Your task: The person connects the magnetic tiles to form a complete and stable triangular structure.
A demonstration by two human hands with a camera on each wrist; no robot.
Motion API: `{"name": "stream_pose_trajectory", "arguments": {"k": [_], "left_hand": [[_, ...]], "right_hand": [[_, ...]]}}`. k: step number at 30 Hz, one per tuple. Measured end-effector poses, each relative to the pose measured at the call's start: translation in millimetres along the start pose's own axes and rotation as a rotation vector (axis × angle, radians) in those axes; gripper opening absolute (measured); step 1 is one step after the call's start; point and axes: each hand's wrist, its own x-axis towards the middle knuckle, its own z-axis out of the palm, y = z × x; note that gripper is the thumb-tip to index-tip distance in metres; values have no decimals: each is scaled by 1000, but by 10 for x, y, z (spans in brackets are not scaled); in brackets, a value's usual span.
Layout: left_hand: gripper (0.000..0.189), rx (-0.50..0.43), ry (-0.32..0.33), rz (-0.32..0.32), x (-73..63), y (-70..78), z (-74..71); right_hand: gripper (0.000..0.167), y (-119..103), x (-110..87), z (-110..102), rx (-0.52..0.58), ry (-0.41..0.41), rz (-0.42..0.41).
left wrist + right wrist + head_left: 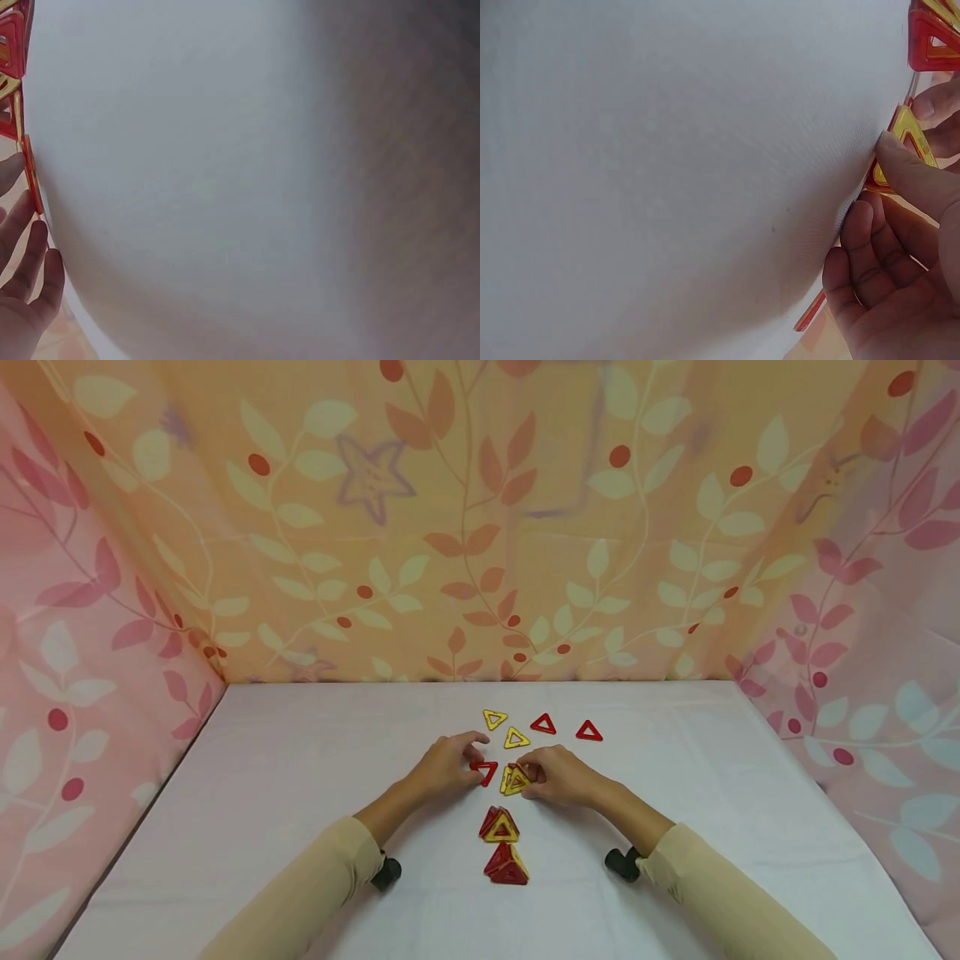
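My left hand (450, 764) pinches a red triangle tile (492, 772) between thumb and fingers, low over the white cloth; the left wrist view catches that red tile (31, 176) edge-on. Just right of it, my right hand (561, 775) grips a small cluster of yellow and red triangle tiles (506, 781). Thumb and fingers lie along its right side and cover part of it. In the right wrist view, the thumb presses against a yellow tile (906, 120) with red showing behind. A narrow gap separates the red tile from the cluster in the head view.
Nearer me stand two small red-and-yellow pyramids, one (490, 821) behind the other (509, 877). Beyond my hands lie two loose yellow triangles (495, 712) and two red triangles (543, 728). Patterned curtains (465, 568) enclose the white table (300, 735) at back and sides.
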Motion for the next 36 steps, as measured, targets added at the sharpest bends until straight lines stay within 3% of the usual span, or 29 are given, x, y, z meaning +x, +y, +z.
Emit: {"name": "stream_pose_trajectory", "arguments": {"k": [18,36], "left_hand": [[51,-9,-40,50,-19,114,69],[48,-3,-78,85,-18,121,49]], "right_hand": [[38,24,-3,13,-7,29,-49],[38,5,6,10,-4,12,-27]]}}
